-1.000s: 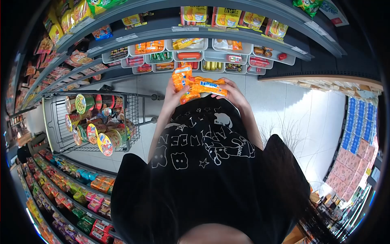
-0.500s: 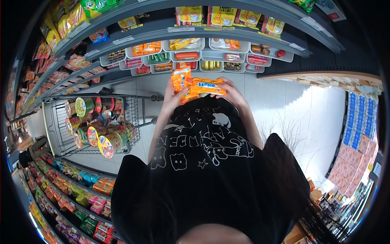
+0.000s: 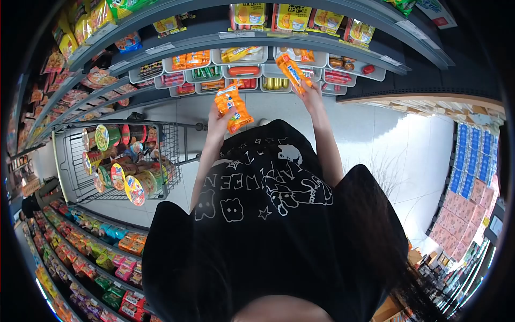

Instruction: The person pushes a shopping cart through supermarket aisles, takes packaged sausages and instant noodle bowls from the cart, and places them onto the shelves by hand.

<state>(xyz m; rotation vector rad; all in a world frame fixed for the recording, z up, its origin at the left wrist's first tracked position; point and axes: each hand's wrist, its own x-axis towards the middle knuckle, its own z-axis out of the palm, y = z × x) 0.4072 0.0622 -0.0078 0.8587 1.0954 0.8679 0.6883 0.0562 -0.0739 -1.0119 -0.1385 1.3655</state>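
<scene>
My left hand [image 3: 219, 119] is closed on an orange snack packet [image 3: 234, 107], its thumb lying across the front. Farther up and to the right, my right hand [image 3: 311, 96] grips the lower end of a slim orange packet [image 3: 291, 71], which looks like a packaged sausage. That packet is tilted, with its upper end over the white bins. A bin [image 3: 268, 56] beyond it holds another yellow packet [image 3: 241, 53], and a neighbouring one has similar orange packets [image 3: 191, 59]. The fingertips of my right hand are partly hidden behind its packet.
A wire shopping cart [image 3: 67, 177] with several instant noodle cups [image 3: 137, 188] stands to my left. Shelves of yellow-labelled packs [image 3: 292, 17] rise above the bins. Snack shelves [image 3: 91, 252] line the lower left. Stacked blue boxes [image 3: 468, 158] are at the far right.
My hands have moved apart. The right one has carried the slim orange packet up toward the bins, while the left keeps its packet near my body.
</scene>
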